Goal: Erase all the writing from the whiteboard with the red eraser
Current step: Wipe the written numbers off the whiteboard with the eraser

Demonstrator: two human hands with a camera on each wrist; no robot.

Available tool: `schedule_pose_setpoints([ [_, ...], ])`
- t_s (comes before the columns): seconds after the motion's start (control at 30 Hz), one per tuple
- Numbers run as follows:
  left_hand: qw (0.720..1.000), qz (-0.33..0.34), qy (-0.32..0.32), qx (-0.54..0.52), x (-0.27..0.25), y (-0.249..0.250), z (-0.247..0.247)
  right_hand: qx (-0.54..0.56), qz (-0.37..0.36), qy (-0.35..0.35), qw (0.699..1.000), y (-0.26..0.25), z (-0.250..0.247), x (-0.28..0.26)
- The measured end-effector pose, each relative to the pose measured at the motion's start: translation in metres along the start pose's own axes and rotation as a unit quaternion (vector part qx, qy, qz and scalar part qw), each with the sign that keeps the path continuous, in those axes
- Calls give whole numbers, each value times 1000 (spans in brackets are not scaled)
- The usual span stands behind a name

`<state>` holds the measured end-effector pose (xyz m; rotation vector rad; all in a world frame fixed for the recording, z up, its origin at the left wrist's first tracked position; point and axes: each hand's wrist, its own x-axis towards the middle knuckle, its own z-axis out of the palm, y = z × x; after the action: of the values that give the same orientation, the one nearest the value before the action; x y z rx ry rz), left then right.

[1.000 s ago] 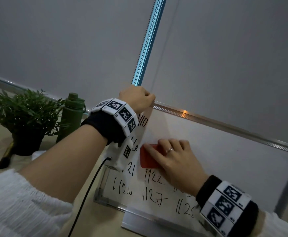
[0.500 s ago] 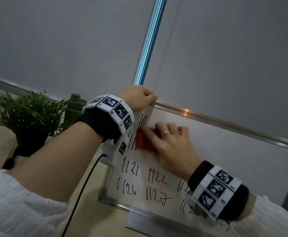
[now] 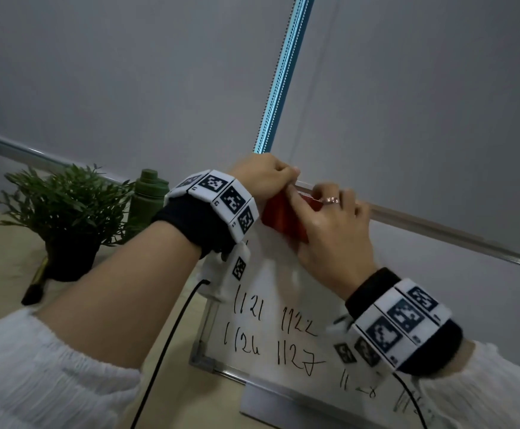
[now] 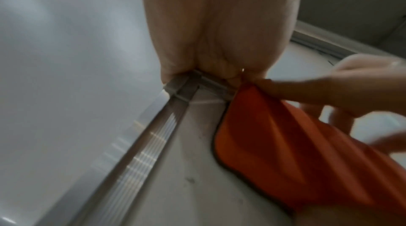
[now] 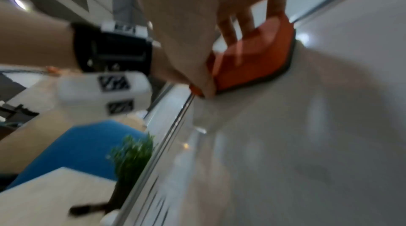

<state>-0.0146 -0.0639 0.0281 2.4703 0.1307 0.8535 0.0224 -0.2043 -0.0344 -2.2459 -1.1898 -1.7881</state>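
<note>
A whiteboard (image 3: 422, 274) leans against the grey wall, with black numbers (image 3: 271, 332) in its lower left part. My right hand (image 3: 323, 224) grips the red eraser (image 3: 278, 216) and presses it flat on the board just under the top left corner. In the right wrist view the eraser (image 5: 252, 58) has a dark felt base on the board (image 5: 307, 143). My left hand (image 3: 261, 178) is curled over the board's top left corner, gripping the frame. The left wrist view shows that corner (image 4: 186, 84) under my left hand (image 4: 219, 30), the eraser (image 4: 285, 151) beside it.
A potted green plant (image 3: 67, 212) and a dark green bottle (image 3: 147, 199) stand on the wooden table (image 3: 2, 261) left of the board. A dark marker (image 3: 36, 283) lies by the pot. A blue vertical strip (image 3: 283, 72) runs up the wall above the board.
My right hand has slid the eraser up and left from mid-board to the top left corner, and the numbers in its path are gone. My left hand has kept its grip on the corner.
</note>
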Motion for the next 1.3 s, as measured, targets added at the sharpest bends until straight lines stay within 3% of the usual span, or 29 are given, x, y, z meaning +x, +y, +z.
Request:
schedule_pose_setpoints([
  [0.07,1000,-19,-10,-21,2,0,0,1,14,1,1000,-8,4,-3],
  [0.23,999,-9,-27,-29,1,4,-3,29,-169,-94,981,-34,17,-55],
  [0.3,999,-7,-23,-35,0,4,-3,22,-140,-76,987,-27,14,-36],
  [0.4,998,-9,-18,-56,2,2,-1,9,1,-8,1000,-17,4,6],
  [0.47,998,-11,-16,-56,2,1,0,6,39,-2,999,-22,5,11],
  [0.67,1000,-8,-7,-26,3,0,1,45,-121,-94,987,-34,13,-52],
  [0.9,1000,-2,10,-23,4,-3,3,37,33,-28,998,-25,3,-15],
  [0.97,1000,1,9,-24,4,-5,4,39,-33,-52,997,-38,10,-39],
  [1.03,1000,1,7,-23,4,-5,4,36,-150,-103,983,-47,18,-69],
  [1.1,1000,0,6,-15,3,-4,3,40,-207,-136,968,-44,20,-76],
  [1.2,1000,4,10,-7,2,-3,3,45,-171,-100,979,-34,10,-45],
  [1.3,1000,9,12,-11,2,-4,4,39,-68,-66,995,-30,4,-23],
])
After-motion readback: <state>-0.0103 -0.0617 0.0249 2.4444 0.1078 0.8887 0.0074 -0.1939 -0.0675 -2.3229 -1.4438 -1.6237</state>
